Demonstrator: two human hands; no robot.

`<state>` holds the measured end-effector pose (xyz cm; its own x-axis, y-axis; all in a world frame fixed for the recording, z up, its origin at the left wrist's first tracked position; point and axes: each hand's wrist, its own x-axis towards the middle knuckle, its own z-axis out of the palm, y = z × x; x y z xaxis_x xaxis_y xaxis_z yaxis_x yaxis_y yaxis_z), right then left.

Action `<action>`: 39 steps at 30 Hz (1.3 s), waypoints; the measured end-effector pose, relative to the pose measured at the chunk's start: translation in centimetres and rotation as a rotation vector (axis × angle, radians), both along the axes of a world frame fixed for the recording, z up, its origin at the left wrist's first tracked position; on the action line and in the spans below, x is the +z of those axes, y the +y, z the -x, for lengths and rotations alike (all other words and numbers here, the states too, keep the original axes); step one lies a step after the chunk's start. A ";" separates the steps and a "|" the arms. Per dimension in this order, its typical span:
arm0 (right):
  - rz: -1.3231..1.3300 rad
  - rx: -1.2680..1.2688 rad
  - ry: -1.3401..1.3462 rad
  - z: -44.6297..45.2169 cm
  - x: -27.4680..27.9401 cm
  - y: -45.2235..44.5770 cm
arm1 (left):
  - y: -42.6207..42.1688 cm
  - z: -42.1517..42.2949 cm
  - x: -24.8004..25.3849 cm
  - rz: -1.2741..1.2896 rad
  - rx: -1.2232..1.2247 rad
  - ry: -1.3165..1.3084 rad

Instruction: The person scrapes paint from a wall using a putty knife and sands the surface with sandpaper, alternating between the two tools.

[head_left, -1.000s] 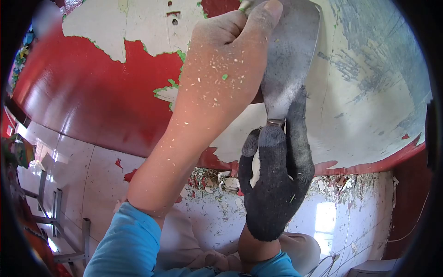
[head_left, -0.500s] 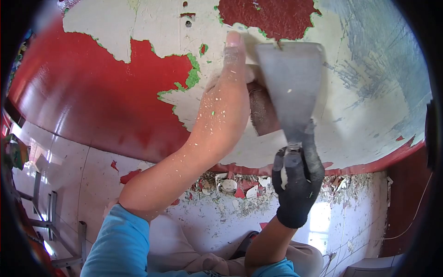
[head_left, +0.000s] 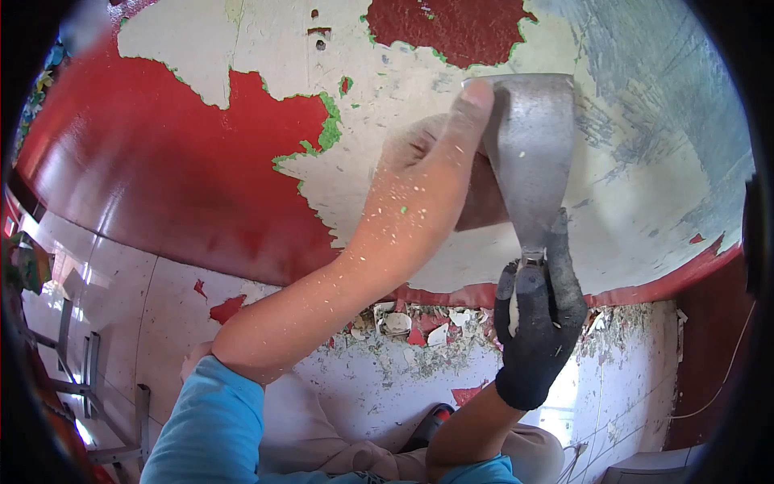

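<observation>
My right hand (head_left: 544, 323), in a black knit glove, grips the handle of a wide metal scraper (head_left: 532, 137) with its blade pointing up. My bare left hand (head_left: 435, 161), dusted with pale flakes, is just left of the blade. Its thumb is raised against or in front of the blade's left upper corner, and its fingers are curled. A brown, grainy sheet like sandpaper (head_left: 486, 198) shows under that hand, partly hidden by hand and blade. Behind both is a large curved surface (head_left: 645, 218) with red paint (head_left: 201, 169), green-edged, stripped to cream in wide areas.
Paint chips (head_left: 435, 331) and debris lie on the pale tiled floor (head_left: 339, 419) below the curved surface. A metal frame (head_left: 89, 379) stands at left. A thin cable (head_left: 721, 387) hangs at right, and a shoe (head_left: 427, 423) shows below.
Both hands have moved right, the scraper with them. The left thumb now overlaps the blade's corner, and more of the sheet is covered by the left hand.
</observation>
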<state>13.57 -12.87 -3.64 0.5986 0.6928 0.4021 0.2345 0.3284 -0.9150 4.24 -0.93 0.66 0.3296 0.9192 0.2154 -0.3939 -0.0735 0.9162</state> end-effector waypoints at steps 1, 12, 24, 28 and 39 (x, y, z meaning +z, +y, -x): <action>-0.010 -0.018 0.002 0.1 0.0 0.0 | -0.1 -0.3 -0.1 -0.002 0.000 0.000; -0.059 0.102 0.235 4.1 -0.3 0.7 | -0.9 -0.2 0.0 -0.048 -0.077 -0.029; -0.001 0.071 0.140 6.8 -1.3 1.2 | -1.4 -0.5 0.2 -0.074 -0.051 -0.118; 0.000 0.076 0.145 7.2 -1.3 1.2 | -1.2 -0.7 -0.2 -0.080 -0.056 -0.090; 0.013 0.083 0.161 7.2 -1.5 1.2 | -1.1 -1.2 0.1 -0.201 -0.016 -0.076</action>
